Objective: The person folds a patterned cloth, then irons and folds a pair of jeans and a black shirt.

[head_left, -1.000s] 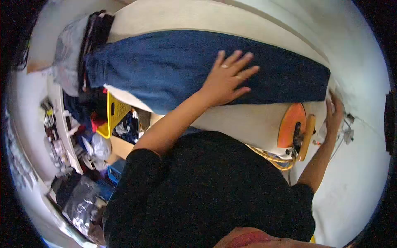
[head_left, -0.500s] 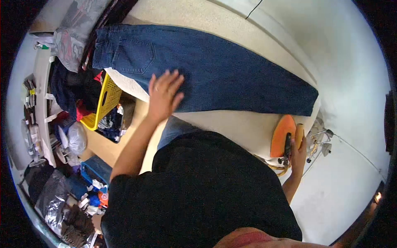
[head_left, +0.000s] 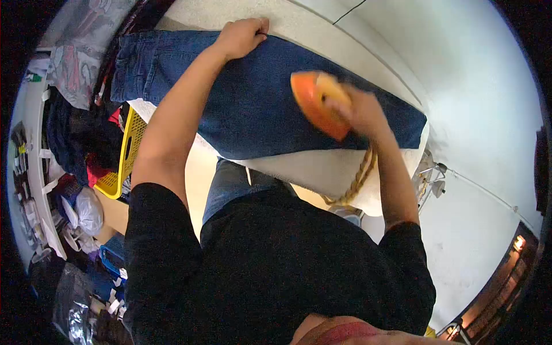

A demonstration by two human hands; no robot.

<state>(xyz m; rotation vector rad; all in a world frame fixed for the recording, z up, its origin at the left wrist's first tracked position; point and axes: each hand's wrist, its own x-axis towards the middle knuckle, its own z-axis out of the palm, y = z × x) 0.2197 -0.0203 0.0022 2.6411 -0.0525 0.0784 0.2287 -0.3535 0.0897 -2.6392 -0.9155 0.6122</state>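
Observation:
A pair of dark blue jeans [head_left: 253,109], folded lengthwise, lies flat across the pale padded ironing board [head_left: 310,167], waistband to the left. At the jeans' far edge, near the top of the view, my left hand [head_left: 241,38] is closed with its fingers curled over the cloth. My right hand [head_left: 362,112] grips the handle of an orange and yellow clothes iron [head_left: 321,103], which overlaps the leg part of the jeans. From the iron a tan braided cord [head_left: 363,175] hangs over the board's near edge.
A yellow basket [head_left: 127,149] with dark and red clothes stands left of the board. Farther left are a white shelf [head_left: 41,172], a stuffed white plastic bag [head_left: 89,210] and a blue basket [head_left: 109,261]. A metal rod [head_left: 483,190] lies at the right.
My right hand has lifted the iron from the board's near right corner and brought it over the jeans. The left hand has gone from flat on the jeans to their far edge and closed.

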